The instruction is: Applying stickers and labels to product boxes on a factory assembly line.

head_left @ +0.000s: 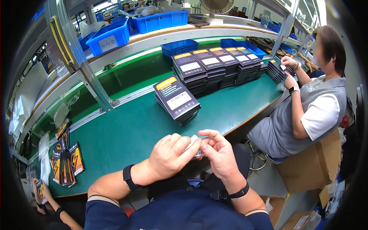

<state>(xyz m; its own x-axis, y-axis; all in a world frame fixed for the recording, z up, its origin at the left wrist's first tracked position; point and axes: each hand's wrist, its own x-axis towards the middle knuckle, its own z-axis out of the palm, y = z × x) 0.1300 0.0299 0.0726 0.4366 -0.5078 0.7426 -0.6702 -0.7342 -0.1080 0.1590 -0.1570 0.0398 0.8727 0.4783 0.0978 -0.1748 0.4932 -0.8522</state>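
My left hand and my right hand meet in front of my body, over the near edge of the green table. Between them is a small white barcode label, partly hidden by my fingers. The left fingers are curled and pressed on it. My right thumb pinches its other side, with the index finger bent above. Just beyond my hands stands a short stack of flat black boxes; the top one has an orange band and a white barcode label.
Taller stacks of similar boxes line the back. Orange-and-black packs lie at the left, near another person's hands. A co-worker sits at the right, handling boxes. Blue bins rest on the shelf above; a cardboard box stands at right.
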